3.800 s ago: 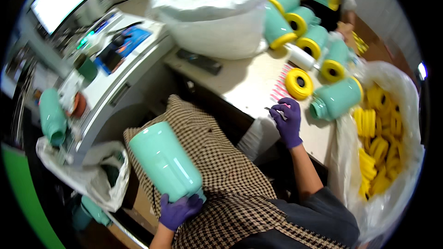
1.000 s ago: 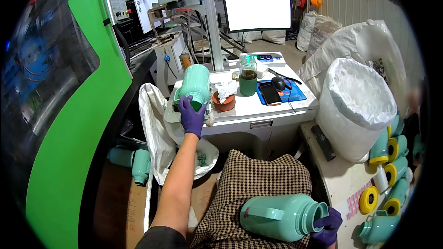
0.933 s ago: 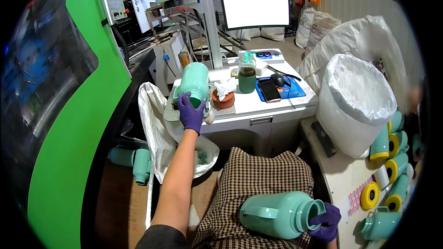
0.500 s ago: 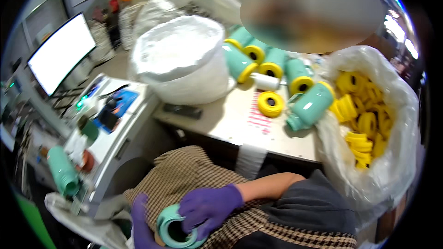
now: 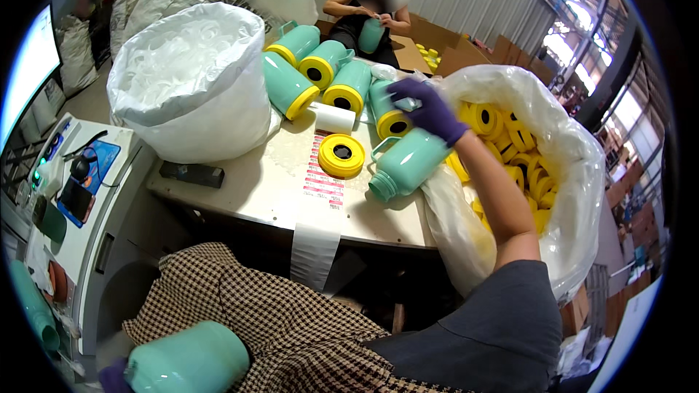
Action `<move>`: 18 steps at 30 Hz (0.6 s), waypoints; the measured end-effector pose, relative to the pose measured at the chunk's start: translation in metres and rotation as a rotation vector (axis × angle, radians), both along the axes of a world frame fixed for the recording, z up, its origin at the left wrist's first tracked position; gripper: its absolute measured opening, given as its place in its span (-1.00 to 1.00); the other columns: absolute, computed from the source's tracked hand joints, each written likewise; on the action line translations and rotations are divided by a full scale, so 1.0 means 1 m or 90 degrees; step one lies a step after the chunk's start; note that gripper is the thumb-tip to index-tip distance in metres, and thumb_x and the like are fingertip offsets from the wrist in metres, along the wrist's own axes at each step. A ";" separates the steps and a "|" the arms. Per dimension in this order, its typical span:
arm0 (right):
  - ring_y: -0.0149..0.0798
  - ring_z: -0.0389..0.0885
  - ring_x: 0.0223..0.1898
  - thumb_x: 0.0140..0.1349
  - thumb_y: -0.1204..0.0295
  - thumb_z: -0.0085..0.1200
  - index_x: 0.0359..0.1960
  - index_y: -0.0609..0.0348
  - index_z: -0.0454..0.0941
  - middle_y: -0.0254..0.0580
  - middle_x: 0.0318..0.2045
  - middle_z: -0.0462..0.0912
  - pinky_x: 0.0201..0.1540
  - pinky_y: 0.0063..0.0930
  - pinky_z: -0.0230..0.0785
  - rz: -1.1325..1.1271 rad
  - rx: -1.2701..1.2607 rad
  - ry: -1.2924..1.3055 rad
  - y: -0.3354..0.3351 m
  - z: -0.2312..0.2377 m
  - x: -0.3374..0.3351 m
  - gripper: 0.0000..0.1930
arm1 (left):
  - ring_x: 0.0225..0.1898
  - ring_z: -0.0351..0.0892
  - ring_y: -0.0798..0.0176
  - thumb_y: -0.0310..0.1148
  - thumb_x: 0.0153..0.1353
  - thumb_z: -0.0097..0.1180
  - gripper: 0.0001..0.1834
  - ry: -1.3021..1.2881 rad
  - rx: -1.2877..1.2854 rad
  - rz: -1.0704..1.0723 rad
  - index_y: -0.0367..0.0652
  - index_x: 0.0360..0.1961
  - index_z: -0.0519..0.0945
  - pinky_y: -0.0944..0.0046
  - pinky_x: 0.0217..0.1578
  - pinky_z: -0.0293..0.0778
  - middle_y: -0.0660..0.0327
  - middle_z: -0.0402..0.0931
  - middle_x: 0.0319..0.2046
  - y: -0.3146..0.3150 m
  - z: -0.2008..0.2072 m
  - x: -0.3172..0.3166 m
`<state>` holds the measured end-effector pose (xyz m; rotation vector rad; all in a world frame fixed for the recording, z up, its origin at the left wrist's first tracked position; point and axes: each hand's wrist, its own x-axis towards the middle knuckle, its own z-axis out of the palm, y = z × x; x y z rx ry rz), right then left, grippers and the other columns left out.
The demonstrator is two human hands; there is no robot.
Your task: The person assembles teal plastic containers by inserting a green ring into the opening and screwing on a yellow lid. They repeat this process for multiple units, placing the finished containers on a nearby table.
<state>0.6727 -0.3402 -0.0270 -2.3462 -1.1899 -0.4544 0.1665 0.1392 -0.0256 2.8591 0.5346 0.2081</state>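
My left hand [image 5: 114,378], in a purple glove and mostly hidden, grips one end of a mint-green plastic jug [image 5: 191,360] lying across my lap. My right hand [image 5: 429,110], also purple-gloved, is stretched over the table with its fingers apart and nothing visible in them. Beneath and beside it lie a mint-green jug [image 5: 409,164] with its threaded mouth toward me and another jug [image 5: 381,102] with a yellow end. Several more yellow-ended jugs, one of them a jug [image 5: 287,84] at the left, lie further back. A yellow ring-shaped part [image 5: 341,155] sits flat on the table.
A clear plastic sack [image 5: 575,145] of yellow parts stands at the right, a white sack [image 5: 189,120] of translucent pieces at the left. On the table [image 5: 284,193] are a white roll [image 5: 333,118] and a dark bar [image 5: 191,174]. Across it, a person [image 5: 371,18] holds a jug.
My right hand has left the mouth of the jug in my lap and reached out over the table. That jug is tipped onto its side. The view has swung right.
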 end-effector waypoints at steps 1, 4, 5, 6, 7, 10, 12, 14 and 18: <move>-0.07 0.66 0.02 0.06 0.63 0.28 -0.03 0.23 0.66 -0.06 -0.03 0.69 0.19 -0.28 0.47 -0.163 0.066 -0.082 -0.044 -0.001 0.029 -0.63 | 0.23 0.40 -0.28 -0.06 0.41 0.05 -0.37 0.000 0.053 0.070 -0.35 0.30 0.40 -0.07 0.26 0.30 -0.20 0.46 0.17 0.013 -0.013 -0.018; 0.16 0.59 0.07 0.27 0.06 0.14 0.02 0.19 0.64 0.14 0.04 0.64 0.20 -0.13 0.41 -0.596 0.019 -0.164 -0.208 -0.051 0.083 -0.52 | 0.22 0.43 -0.21 -0.14 0.48 -0.02 -0.43 -0.122 -0.089 0.074 -0.39 0.30 0.37 -0.02 0.24 0.31 -0.24 0.44 0.19 0.012 -0.036 -0.031; 0.18 0.49 0.22 0.21 -0.05 0.18 0.22 0.18 0.51 0.23 0.20 0.52 0.29 -0.09 0.32 -0.735 -0.089 -0.111 -0.281 -0.077 0.080 -0.33 | 0.18 0.43 -0.16 -0.19 0.47 0.00 -0.45 -0.127 -0.121 0.122 -0.41 0.30 0.37 0.01 0.24 0.30 -0.26 0.44 0.17 0.037 -0.079 -0.050; 0.18 0.36 0.36 0.19 -0.16 0.18 0.40 0.13 0.33 0.29 0.31 0.40 0.37 -0.10 0.23 -0.836 -0.071 0.010 -0.298 -0.107 0.075 -0.15 | 0.17 0.42 -0.14 -0.20 0.48 -0.01 -0.46 -0.156 -0.199 0.253 -0.41 0.30 0.37 0.04 0.24 0.29 -0.25 0.44 0.17 0.036 -0.100 -0.062; 0.20 0.28 0.42 0.18 -0.27 0.12 0.46 0.08 0.26 0.30 0.37 0.34 0.42 -0.09 0.16 -0.897 -0.080 0.120 -0.312 -0.136 0.064 -0.07 | 0.17 0.40 -0.12 -0.22 0.48 -0.02 -0.47 -0.187 -0.272 0.379 -0.41 0.30 0.37 0.06 0.24 0.28 -0.25 0.44 0.16 0.031 -0.113 -0.068; 0.17 0.36 0.36 0.36 -0.20 -0.03 0.48 0.02 0.23 0.15 0.36 0.40 0.38 -0.11 0.21 -0.893 -0.082 0.252 -0.321 -0.181 0.039 -0.20 | 0.14 0.41 0.00 -0.25 0.49 -0.08 -0.52 -0.395 -0.422 0.515 -0.31 0.30 0.41 0.16 0.23 0.31 -0.18 0.46 0.15 0.015 -0.142 -0.072; 0.17 0.44 0.27 0.38 -0.12 -0.03 0.45 0.00 0.29 0.16 0.25 0.49 0.30 -0.08 0.29 -0.845 -0.142 0.158 -0.303 -0.185 0.042 -0.28 | 0.14 0.43 0.13 -0.24 0.48 -0.03 -0.56 -0.506 -0.505 0.520 -0.26 0.26 0.46 0.20 0.22 0.32 -0.09 0.47 0.16 -0.007 -0.137 -0.061; 0.17 0.57 0.09 0.41 -0.01 -0.06 0.36 -0.01 0.38 0.19 0.02 0.60 0.14 -0.02 0.41 -0.804 -0.190 -0.008 -0.299 -0.186 0.033 -0.42 | 0.15 0.43 0.13 -0.22 0.50 -0.05 -0.54 -0.532 -0.519 0.496 -0.26 0.29 0.42 0.19 0.23 0.33 -0.07 0.47 0.18 -0.025 -0.137 -0.046; 0.18 0.62 -0.02 0.40 0.03 -0.06 0.33 -0.08 0.45 0.19 0.00 0.62 0.05 0.01 0.45 -1.023 -0.082 -0.131 -0.291 -0.150 0.043 -0.47 | 0.19 0.43 0.12 -0.19 0.52 -0.09 -0.51 -0.568 -0.538 0.459 -0.26 0.34 0.36 0.18 0.24 0.34 -0.03 0.46 0.21 -0.030 -0.156 -0.026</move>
